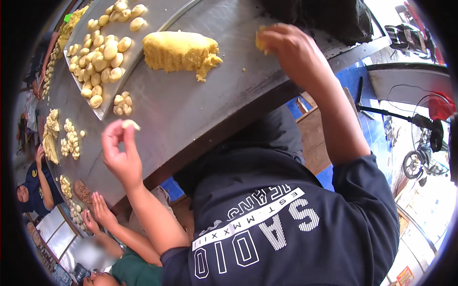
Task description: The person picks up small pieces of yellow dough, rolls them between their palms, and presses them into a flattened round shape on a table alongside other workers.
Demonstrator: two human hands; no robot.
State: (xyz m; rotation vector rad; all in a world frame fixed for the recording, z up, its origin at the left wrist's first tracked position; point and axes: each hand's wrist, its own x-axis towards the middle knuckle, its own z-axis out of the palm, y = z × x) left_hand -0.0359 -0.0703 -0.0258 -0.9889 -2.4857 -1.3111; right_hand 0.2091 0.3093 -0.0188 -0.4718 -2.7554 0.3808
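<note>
Yellow dough mass (179, 51), head view: lies on grey table (205, 100), beside tray (160, 12) of dough balls (109, 51). Left hand (121, 151): thumb and fingers pinch pale dough piece (130, 125) near tray corner. Right hand (288, 42): fingers curl round yellow lump (260, 41).

Left hand (121, 151) pinching pale piece (130, 124), right hand (289, 44) holding yellow dough (260, 41); lump (179, 51) on table (191, 107)

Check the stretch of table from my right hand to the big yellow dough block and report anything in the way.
Nothing visible stands between your right hand, with a yellow dough piece at its fingertips, and the yellow dough block. A small crumb lies off that line, toward your body.
</note>
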